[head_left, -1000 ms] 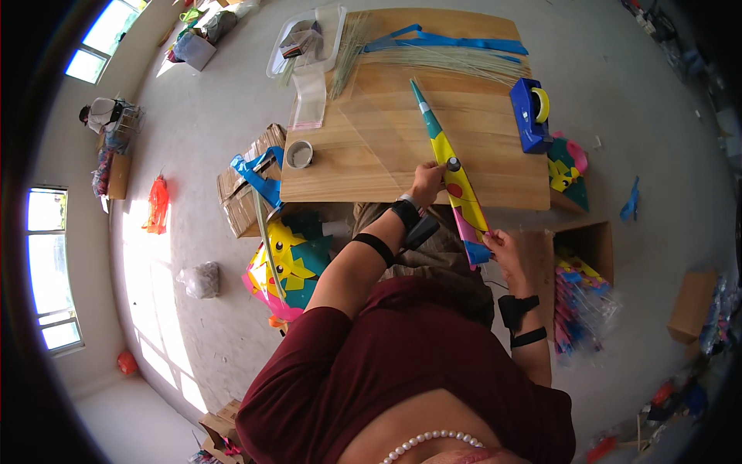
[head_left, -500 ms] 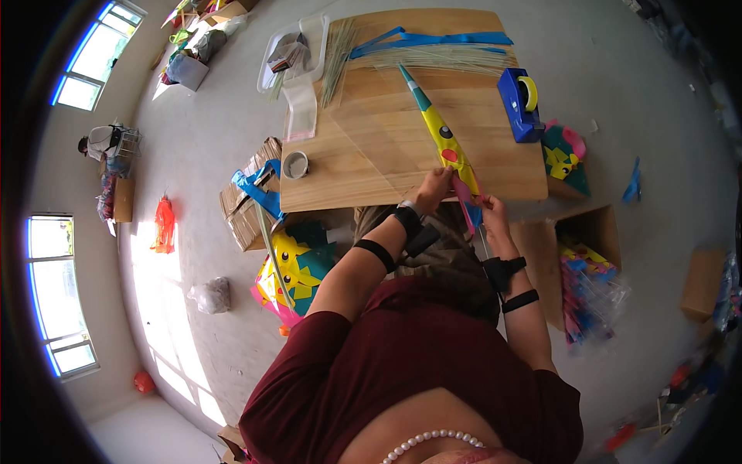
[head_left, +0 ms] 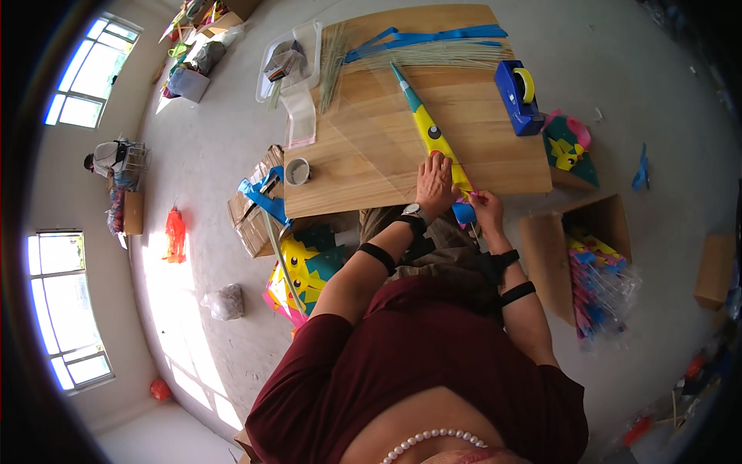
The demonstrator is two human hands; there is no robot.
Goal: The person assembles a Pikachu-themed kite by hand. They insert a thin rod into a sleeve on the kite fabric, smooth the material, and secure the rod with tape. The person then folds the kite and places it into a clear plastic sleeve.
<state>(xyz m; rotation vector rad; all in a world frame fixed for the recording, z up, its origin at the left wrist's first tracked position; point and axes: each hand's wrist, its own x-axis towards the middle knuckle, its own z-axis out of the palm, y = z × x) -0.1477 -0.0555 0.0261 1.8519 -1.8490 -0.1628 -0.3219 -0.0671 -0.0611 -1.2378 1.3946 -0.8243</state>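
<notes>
A folded kite (head_left: pixel 434 133), yellow and teal with a cartoon eye and red cheek, lies slantwise on the wooden table, its narrow tip pointing to the far side. My left hand (head_left: pixel 437 184) rests on its near part with the fingers laid out flat over it. Beside it, my right hand (head_left: pixel 487 210) pinches the kite's near end at the table's front edge. A blue strip (head_left: pixel 464 213) hangs between the two hands, above my lap. What the right fingertips grip exactly is too small to see.
On the table (head_left: pixel 371 185) stand a blue tape dispenser (head_left: pixel 516 100), a tape roll (head_left: pixel 297 172) and a white tray (head_left: pixel 267 77). Thin sticks (head_left: pixel 433 54) and blue ribbons (head_left: pixel 456 35) lie at the back. A cardboard box (head_left: pixel 549 259) of bagged kites stands right.
My left hand has gone from gripping the kite's near end to lying flat on it, over the red cheek. The pink and blue end has dropped lower. The right hand stays near the edge.
</notes>
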